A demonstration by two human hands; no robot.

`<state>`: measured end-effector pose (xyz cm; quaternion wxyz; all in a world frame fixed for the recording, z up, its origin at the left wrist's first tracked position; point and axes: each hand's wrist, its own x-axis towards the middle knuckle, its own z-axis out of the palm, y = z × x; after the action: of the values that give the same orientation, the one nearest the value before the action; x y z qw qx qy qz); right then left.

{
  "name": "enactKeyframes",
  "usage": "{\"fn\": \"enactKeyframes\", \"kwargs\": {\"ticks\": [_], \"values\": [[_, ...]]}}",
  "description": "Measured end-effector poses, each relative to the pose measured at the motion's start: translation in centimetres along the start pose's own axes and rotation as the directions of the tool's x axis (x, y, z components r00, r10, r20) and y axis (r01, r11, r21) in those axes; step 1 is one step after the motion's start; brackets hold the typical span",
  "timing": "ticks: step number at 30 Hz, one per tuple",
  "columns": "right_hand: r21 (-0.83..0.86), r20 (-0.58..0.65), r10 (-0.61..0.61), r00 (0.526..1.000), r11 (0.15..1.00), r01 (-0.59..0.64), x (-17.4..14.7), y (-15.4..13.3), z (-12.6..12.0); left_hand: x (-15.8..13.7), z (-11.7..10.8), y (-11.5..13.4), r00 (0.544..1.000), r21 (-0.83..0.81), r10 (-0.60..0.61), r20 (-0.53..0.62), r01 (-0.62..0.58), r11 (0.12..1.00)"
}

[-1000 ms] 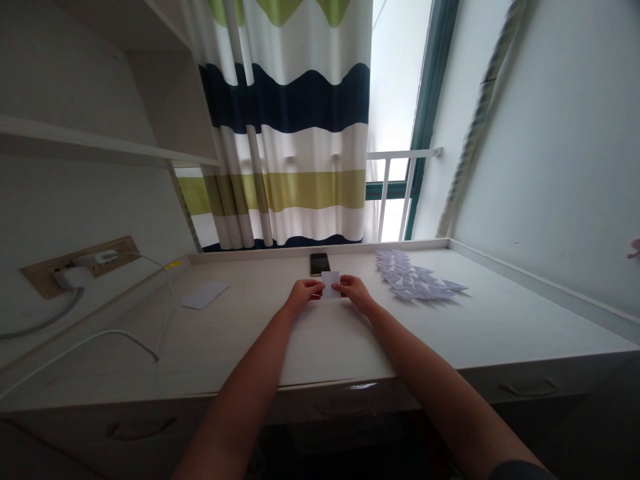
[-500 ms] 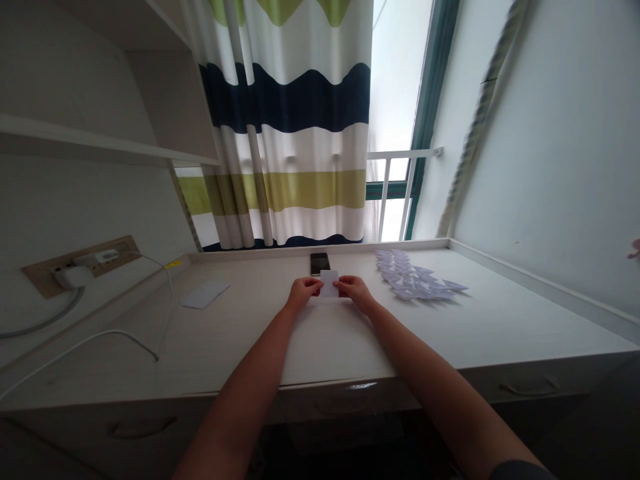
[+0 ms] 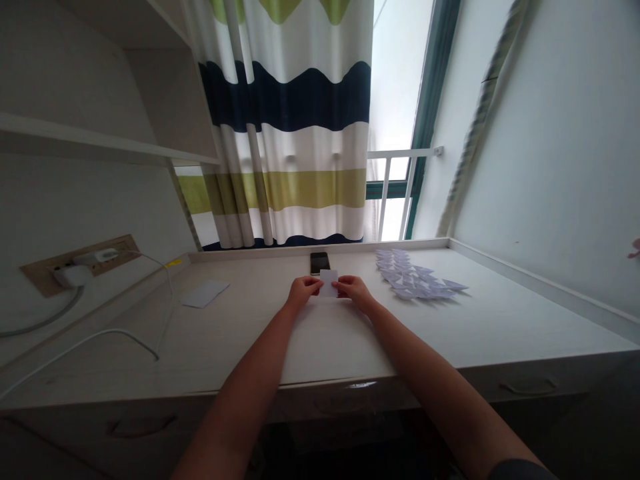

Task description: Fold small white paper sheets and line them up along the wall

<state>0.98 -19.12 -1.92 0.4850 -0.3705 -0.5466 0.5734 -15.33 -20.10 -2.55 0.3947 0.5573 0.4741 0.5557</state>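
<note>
A small white piece of paper (image 3: 329, 283) is held upright above the desk between both hands. My left hand (image 3: 302, 291) pinches its left edge, and my right hand (image 3: 355, 291) pinches the right edge. Just behind the paper lies a dark phone (image 3: 320, 262), its near end partly covered. To the right of my right hand, several folded white paper pieces (image 3: 413, 279) with pointed ends sit in overlapping rows. Further left on the desk is a flat stack of white paper sheets (image 3: 205, 293).
The pale desk (image 3: 340, 347) has a raised rim along the back and right. White cables (image 3: 125, 333) run from a wall socket (image 3: 80, 263) across its left side. A striped curtain (image 3: 300, 133) hangs behind, and a shelf (image 3: 100, 143) juts out at upper left.
Almost nothing differs. Both hands keep hold of the paper in the same place, with only a very slight shift of the paper.
</note>
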Motion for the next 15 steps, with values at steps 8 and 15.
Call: {"fn": "enactKeyframes", "kwargs": {"ticks": [8, 15], "values": [[0.024, -0.012, 0.048, 0.999, 0.999, -0.048, 0.09, 0.08, 0.03, -0.03, -0.03, 0.09, 0.999, 0.043, 0.039, -0.018, -0.038, 0.998], [0.01, -0.038, 0.045, 0.998, 0.999, -0.045, 0.05, -0.03, -0.06, -0.18, -0.2, 0.31, 0.997, 0.076, 0.057, -0.042, -0.054, 0.996]]}}
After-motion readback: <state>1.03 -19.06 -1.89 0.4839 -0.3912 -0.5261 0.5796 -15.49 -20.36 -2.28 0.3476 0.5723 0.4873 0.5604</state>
